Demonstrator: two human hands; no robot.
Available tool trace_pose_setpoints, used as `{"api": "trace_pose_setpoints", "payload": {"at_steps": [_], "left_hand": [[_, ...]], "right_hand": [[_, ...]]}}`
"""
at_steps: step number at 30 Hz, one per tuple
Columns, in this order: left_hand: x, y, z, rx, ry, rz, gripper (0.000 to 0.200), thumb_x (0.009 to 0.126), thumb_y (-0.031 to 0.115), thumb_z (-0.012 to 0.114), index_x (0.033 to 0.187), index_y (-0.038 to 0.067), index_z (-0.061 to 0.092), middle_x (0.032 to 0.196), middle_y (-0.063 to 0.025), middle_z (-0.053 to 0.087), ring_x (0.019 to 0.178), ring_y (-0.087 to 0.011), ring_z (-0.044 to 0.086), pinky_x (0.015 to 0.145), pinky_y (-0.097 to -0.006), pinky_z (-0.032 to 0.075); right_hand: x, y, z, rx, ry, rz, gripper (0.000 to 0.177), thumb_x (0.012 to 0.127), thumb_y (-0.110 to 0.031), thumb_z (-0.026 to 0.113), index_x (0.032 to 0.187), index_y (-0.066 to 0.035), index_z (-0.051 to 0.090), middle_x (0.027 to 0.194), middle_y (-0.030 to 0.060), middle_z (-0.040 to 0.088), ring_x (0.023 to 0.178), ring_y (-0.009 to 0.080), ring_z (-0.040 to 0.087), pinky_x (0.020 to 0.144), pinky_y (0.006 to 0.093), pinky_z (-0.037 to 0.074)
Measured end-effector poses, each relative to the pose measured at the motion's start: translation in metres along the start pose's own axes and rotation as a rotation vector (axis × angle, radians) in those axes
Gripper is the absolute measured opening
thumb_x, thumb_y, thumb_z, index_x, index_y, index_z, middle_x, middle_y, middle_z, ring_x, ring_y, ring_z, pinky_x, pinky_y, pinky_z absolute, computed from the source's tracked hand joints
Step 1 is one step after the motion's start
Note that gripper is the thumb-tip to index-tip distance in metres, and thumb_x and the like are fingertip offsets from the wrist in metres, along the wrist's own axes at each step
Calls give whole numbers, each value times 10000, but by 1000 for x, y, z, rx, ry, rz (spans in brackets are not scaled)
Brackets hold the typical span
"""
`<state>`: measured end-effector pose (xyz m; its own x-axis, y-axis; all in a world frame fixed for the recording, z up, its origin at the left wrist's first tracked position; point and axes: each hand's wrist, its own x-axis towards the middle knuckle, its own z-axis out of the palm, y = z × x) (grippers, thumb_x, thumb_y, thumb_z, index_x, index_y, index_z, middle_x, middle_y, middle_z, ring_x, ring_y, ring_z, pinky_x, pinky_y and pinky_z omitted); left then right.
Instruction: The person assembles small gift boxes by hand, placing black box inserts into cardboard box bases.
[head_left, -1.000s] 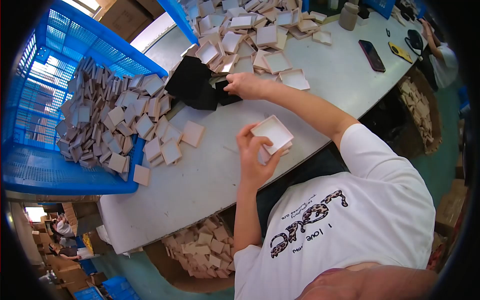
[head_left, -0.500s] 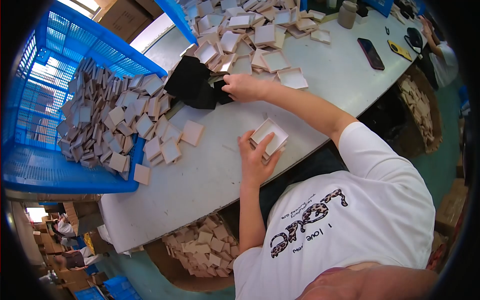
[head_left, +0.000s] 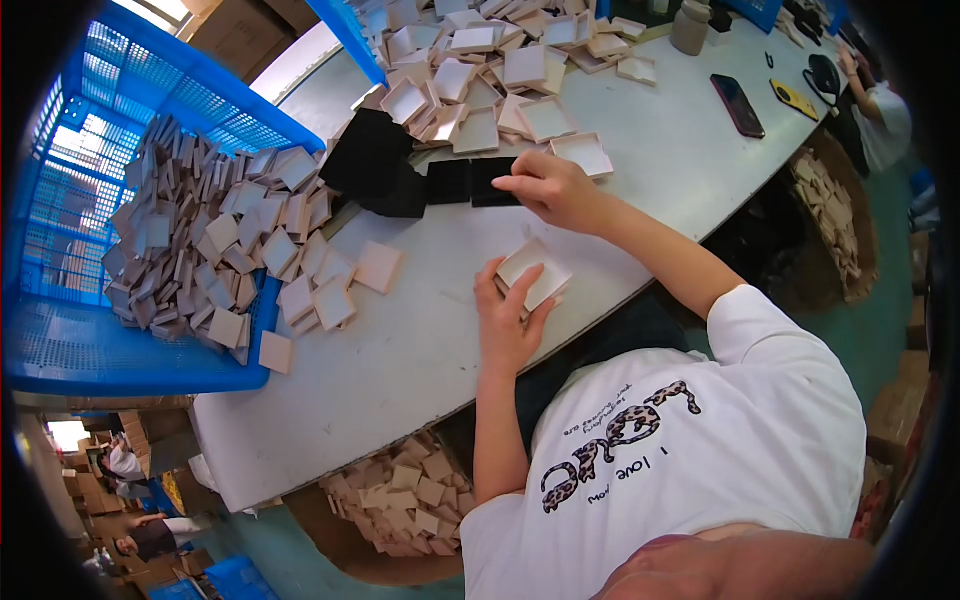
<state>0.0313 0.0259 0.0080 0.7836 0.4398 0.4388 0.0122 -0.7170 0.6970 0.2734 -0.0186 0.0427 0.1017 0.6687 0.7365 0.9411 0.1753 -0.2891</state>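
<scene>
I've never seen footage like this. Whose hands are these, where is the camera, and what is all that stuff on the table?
There is no machine here: a person works with bare hands. The single camera sits on their head and looks down, so their own white shirt fills the bottom. The left hand grips a small open box near the edge of the grey table. The right hand reaches further out, fingertips on a black square; I cannot tell whether it pinches it. A second black square lies beside that one, next to a black heap. Pale box parts spill from a blue crate, and a dark phone lies further off.
</scene>
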Motion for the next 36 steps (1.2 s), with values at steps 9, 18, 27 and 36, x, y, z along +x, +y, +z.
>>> {"api": "trace_pose_setpoints", "payload": {"at_steps": [9,18,27,36], "left_hand": [[-3,-3,-3,18,-28,37,520,837,149,860,1326,138,683,1449,-210,443,1285,-430,484,1089,-487,427],[-2,-3,0,-63,13,-60,1097,854,182,865,1677,43,152,1494,-227,439,1370,-419,462,1148,-488,407],[1,-2,0,-72,33,-56,1167,822,199,898,1684,56,125,1477,-218,459,1316,-411,488,1117,-489,417],[1,-2,-3,36,-60,-19,659,878,190,838,1488,115,599,1502,-186,412,1378,-395,440,1160,-465,388]], "right_hand": [[-28,34,-6,81,26,209,375,830,84,763,1147,-114,797,969,55,622,857,215,644,714,315,527],[-37,-35,-55,192,-206,-319,293,779,-18,784,1048,-135,785,916,24,596,786,213,622,650,349,515],[-47,-41,-40,225,-415,-295,240,756,-87,780,991,-134,777,939,-1,609,918,230,626,769,379,515],[-40,-38,-68,477,-502,98,206,896,-256,814,1050,-120,790,1093,36,688,1161,261,628,986,416,500]]}}
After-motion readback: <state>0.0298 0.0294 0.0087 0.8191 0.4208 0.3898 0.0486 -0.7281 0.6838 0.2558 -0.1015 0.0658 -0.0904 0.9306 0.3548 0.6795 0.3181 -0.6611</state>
